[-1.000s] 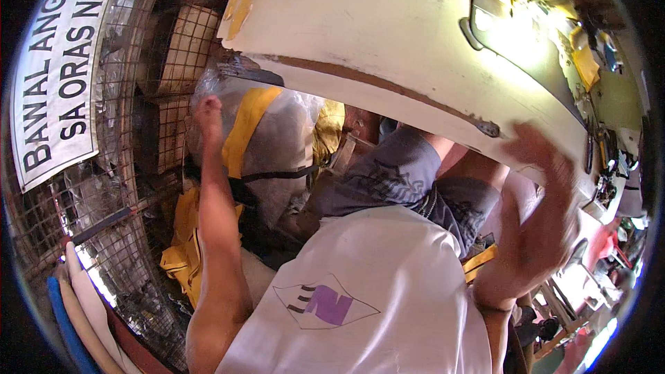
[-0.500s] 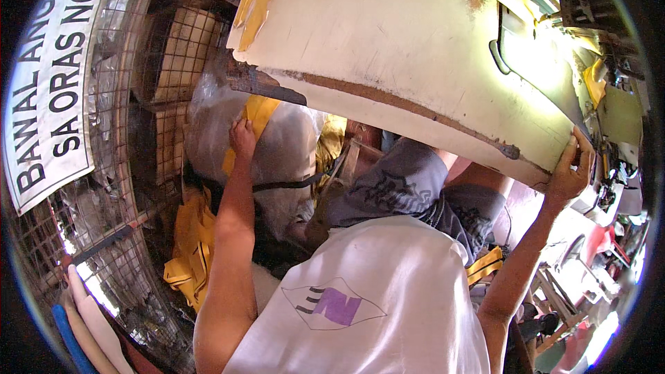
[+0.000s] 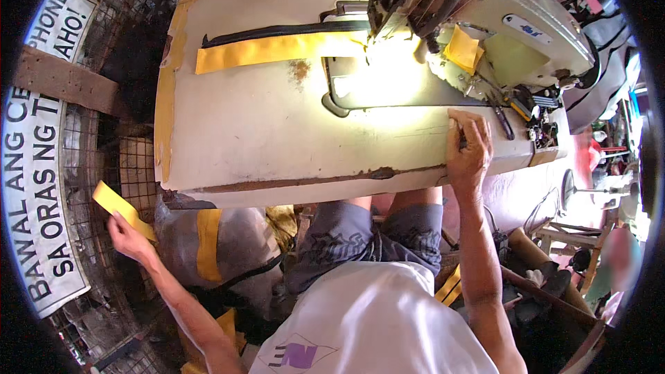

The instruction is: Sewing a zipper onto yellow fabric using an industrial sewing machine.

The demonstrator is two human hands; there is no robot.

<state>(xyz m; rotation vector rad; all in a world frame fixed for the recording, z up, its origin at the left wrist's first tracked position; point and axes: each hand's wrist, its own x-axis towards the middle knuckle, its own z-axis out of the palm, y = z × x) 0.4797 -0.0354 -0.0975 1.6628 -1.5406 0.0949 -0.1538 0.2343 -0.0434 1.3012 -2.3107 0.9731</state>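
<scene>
Yellow, one strip (image 3: 118, 203) is pinched in the left grip (image 3: 129, 239).

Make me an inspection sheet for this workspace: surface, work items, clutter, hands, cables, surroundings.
Surface: white table, front edge worn and brown, a rusty stain behind it, yellowish tape along the left edge.
Work items: yellow strip lies along a black band, both running toward the sewing machine, under bright light; a shorter yellow piece is off the table's left side.
Clutter: dark tool and small parts at the table's right.
Hands: left hand grips the shorter yellow piece; right hand rests on the table's front part, nothing seen in it.
Cables: none identifiable for certain.
Surroundings: wire mesh and lettered white sign at left; plastic-wrapped bundle below the table.
</scene>
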